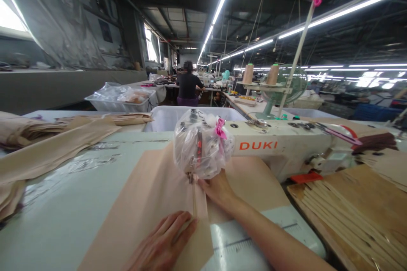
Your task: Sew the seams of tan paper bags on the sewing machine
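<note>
A beige fabric panel (133, 203) lies under the needle of a white sewing machine (260, 146), whose head is wrapped in a clear plastic bag (203, 144) tied with pink. A narrow beige strip (194, 199) runs along the panel from the presser foot (190, 176) towards me. My left hand (165, 239) rests on the panel, thumb and forefinger closed on the strip's near part. Right of the presser foot, my right hand (219, 190) lies on the fabric with its thumb stretched out; the bagged head partly hides its other fingers.
Folded beige fabric pieces (57, 148) lie on the left. To the right, a brown board (359, 203) carries several beige strips. A white bin (159, 118) stands behind the machine, beside a thread stand (270, 87) and a fan (286, 89). A person (188, 84) sits farther back.
</note>
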